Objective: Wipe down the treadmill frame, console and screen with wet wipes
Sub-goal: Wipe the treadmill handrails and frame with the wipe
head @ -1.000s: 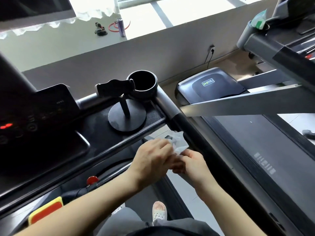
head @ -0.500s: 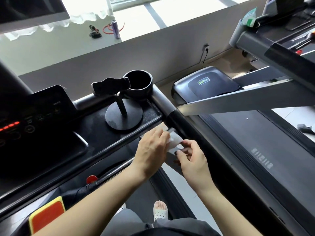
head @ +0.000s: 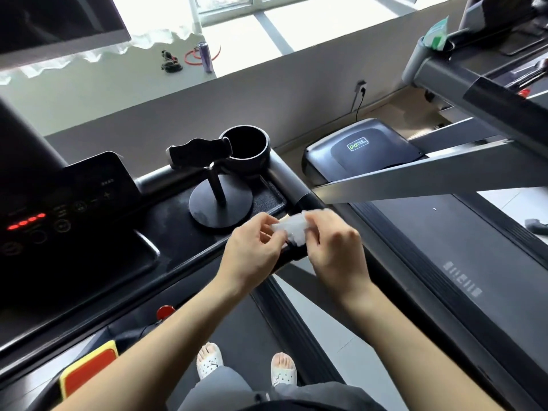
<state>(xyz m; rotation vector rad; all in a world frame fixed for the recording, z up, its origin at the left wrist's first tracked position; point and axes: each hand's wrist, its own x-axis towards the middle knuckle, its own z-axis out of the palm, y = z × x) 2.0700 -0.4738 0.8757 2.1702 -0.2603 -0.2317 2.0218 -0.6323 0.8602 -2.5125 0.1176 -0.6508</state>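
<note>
A crumpled white wet wipe (head: 292,229) is held between both hands above the right end of the treadmill's black console tray (head: 166,229). My left hand (head: 252,253) pinches its left side and my right hand (head: 335,247) grips its right side. The grey and black right handrail (head: 292,185) runs just behind the wipe. The dark console panel (head: 59,209) with red lights lies at the left, and the screen (head: 56,22) fills the upper left corner.
A black phone stand (head: 213,188) and a round cup holder (head: 246,149) stand on the tray. A second treadmill (head: 444,247) lies to the right, with a wipes pack (head: 436,34) in its cup holder. A red-and-yellow stop button (head: 89,372) is at the lower left.
Both hands have risen with the wipe from beside the handrail to above the tray's right end. My right hand now grips the wipe from the right, and the wipe looks more bunched.
</note>
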